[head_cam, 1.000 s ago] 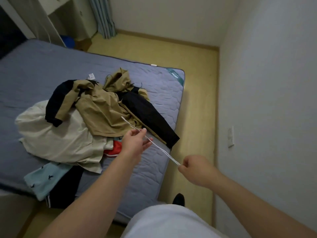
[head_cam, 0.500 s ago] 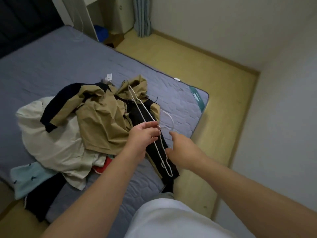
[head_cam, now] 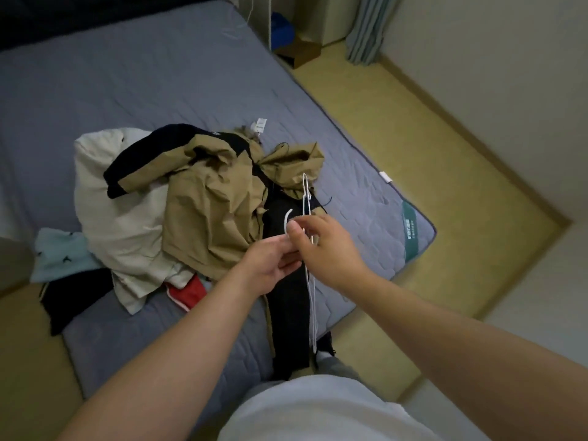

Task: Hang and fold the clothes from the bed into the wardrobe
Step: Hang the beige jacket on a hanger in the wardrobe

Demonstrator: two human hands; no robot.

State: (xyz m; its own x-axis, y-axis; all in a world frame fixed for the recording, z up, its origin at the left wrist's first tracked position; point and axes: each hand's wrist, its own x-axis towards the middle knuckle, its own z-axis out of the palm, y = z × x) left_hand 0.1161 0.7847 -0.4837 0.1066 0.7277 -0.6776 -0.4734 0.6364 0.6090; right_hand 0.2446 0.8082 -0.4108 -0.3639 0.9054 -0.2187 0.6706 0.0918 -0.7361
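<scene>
A pile of clothes lies on the grey-blue mattress (head_cam: 159, 74): a tan and black jacket (head_cam: 210, 198) on top, a cream garment (head_cam: 127, 224) under it, a light blue piece (head_cam: 60, 253), a red one (head_cam: 187, 291) and a black one (head_cam: 66, 297). Over the jacket's black sleeve (head_cam: 286, 307) I hold a thin white wire hanger (head_cam: 310, 281) edge-on. My right hand (head_cam: 327, 249) pinches it just below the hook. My left hand (head_cam: 270, 262) touches the same spot from the left, its fingers meeting the right hand's.
Yellow floor (head_cam: 413, 138) runs along the mattress's right side to the white walls. A curtain (head_cam: 366, 27), a blue item (head_cam: 281, 27) and a brown box (head_cam: 299, 52) stand at the far end. My white shirt (head_cam: 318, 415) fills the bottom edge.
The view swung left and down over the pile. The hanger turned from lying across to standing edge-on, and my right hand moved up from its lower end to the hook beside my left hand.
</scene>
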